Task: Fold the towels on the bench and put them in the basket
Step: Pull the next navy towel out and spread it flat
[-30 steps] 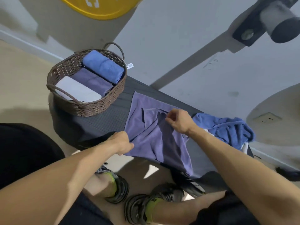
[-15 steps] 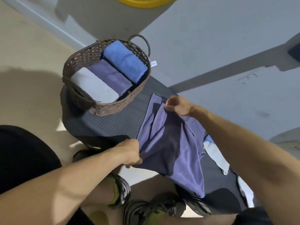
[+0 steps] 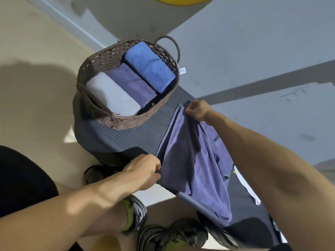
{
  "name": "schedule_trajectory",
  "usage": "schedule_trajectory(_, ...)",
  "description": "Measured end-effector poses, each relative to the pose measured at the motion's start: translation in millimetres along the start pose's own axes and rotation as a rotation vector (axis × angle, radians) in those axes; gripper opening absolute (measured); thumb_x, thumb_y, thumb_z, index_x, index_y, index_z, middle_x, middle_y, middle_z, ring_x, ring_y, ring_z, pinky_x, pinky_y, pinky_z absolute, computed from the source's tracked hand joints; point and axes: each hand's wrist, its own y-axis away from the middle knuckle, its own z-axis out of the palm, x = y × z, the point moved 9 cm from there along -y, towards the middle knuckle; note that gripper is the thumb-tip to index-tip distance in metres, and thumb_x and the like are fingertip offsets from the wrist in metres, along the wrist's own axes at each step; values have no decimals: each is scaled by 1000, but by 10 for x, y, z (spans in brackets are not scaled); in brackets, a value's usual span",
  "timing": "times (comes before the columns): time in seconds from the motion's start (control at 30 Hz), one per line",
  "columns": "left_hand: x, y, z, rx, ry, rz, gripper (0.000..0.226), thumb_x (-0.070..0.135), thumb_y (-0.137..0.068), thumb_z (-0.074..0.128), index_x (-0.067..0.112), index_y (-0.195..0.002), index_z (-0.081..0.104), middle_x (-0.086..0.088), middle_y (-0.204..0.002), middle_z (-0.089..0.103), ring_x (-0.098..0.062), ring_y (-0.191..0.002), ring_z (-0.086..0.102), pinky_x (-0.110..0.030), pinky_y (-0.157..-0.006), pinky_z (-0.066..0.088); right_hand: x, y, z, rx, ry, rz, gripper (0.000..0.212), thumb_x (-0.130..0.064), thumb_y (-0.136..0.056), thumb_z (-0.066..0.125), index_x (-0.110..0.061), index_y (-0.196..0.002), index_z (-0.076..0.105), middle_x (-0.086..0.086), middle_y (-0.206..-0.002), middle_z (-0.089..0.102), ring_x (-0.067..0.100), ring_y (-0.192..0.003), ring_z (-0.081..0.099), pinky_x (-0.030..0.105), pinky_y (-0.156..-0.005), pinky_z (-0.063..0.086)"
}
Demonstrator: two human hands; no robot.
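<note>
A purple towel [image 3: 192, 163] lies spread across the dark bench [image 3: 137, 134], its lower end hanging over the near edge. My left hand [image 3: 143, 171] pinches the towel's near left corner. My right hand [image 3: 198, 110] pinches its far corner, close to the basket. The brown wicker basket [image 3: 126, 120] stands on the bench's left end and holds a white [image 3: 112, 95], a purple [image 3: 132, 83] and a blue folded towel [image 3: 150, 67] side by side. A strip of white towel [image 3: 246, 187] shows on the bench to the right, mostly hidden by my right arm.
The bench stands beside a grey wall with a yellow disc [image 3: 183, 0] at the top edge. Beige floor lies to the left. My feet in dark shoes [image 3: 137, 214] are beside the bench's near edge.
My right hand has carried the towel's corner away from me toward the basket, stretching the towel's left edge between both hands. The view has tilted down, so the blue loose towel is out of sight.
</note>
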Motion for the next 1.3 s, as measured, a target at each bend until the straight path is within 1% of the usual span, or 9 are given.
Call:
schedule_trajectory(0.3, -169, -9, -61, 29, 40, -17, 16, 31, -86, 68, 16, -81, 67, -1, -77, 70, -22, -72, 67, -25, -61, 45, -112, -45, -16, 56, 65, -47, 22, -30, -86, 71, -15, -102, 65, 2, -92, 64, 21, -83, 58, 23, -71, 42)
schedule_trajectory(0.47, -320, -53, -108, 64, 73, -89, 14, 32, -81, 72, 21, -76, 66, 3, -75, 71, -17, -72, 69, -29, -67, 56, -214, -23, 30, 22, 87, -125, 13, -29, -86, 72, -19, -88, 65, -6, -74, 58, 15, -70, 54, 15, -52, 35)
schedule_trajectory(0.63, -322, -76, -231, 111, 39, -83, 23, 39, -84, 69, 17, -77, 65, 1, -73, 69, -20, -72, 66, -27, -62, 49, -238, -50, -57, 146, -166, -68, 3, -21, -92, 62, -18, -93, 64, -2, -82, 65, 16, -75, 59, 22, -66, 43)
schedule_trajectory(0.73, -370, -74, -329, 150, 14, -109, 24, 38, -84, 69, 15, -78, 64, -1, -77, 69, -23, -76, 66, -28, -64, 49, -314, -94, 41, 83, -162, -61, 17, -26, -88, 69, -19, -103, 67, -1, -93, 68, 15, -81, 61, 22, -74, 47)
schedule_trajectory(0.87, -408, -60, -387, 165, 1, -127, 22, 37, -84, 69, 15, -82, 66, -3, -82, 70, -24, -80, 66, -31, -70, 55, -388, -147, 72, 68, -113, -87, 20, -32, -83, 77, -21, -92, 64, -14, -71, 57, 12, -72, 56, 17, -64, 42)
schedule_trajectory(0.97, -411, -44, -449, 210, -7, -128, 24, 38, -85, 70, 15, -81, 68, -3, -81, 69, -22, -76, 65, -27, -63, 49, -380, -167, 46, 109, -165, -115, 15, -29, -87, 74, -19, -87, 63, -13, -67, 57, 9, -66, 54, 15, -59, 39)
schedule_trajectory(1.07, -447, -23, -521, 253, -27, -131, 28, 38, -83, 71, 13, -72, 66, -2, -75, 67, -22, -70, 61, -25, -59, 40, -378, -180, 49, 134, -258, -129, 20, -31, -86, 76, -13, -90, 68, -7, -73, 62, 7, -66, 55, 20, -68, 45)
schedule_trajectory(1.2, -530, -13, -551, 226, -61, -192, 38, 43, -83, 70, 12, -64, 59, 0, -67, 59, -24, -68, 57, -26, -60, 38, -455, -175, 126, -15, -162, -130, 32, -27, -83, 78, -9, -109, 68, 1, -96, 66, 14, -84, 60, 25, -83, 50)
schedule_trajectory(1.3, -539, -10, -562, 209, -39, -199, 41, 40, -85, 70, 11, -60, 55, -1, -65, 58, -26, -68, 57, -27, -60, 39, -533, -150, 37, -70, -205, -170, 13, -8, -82, 76, -13, -88, 66, 3, -81, 64, 15, -74, 57, 23, -71, 50)
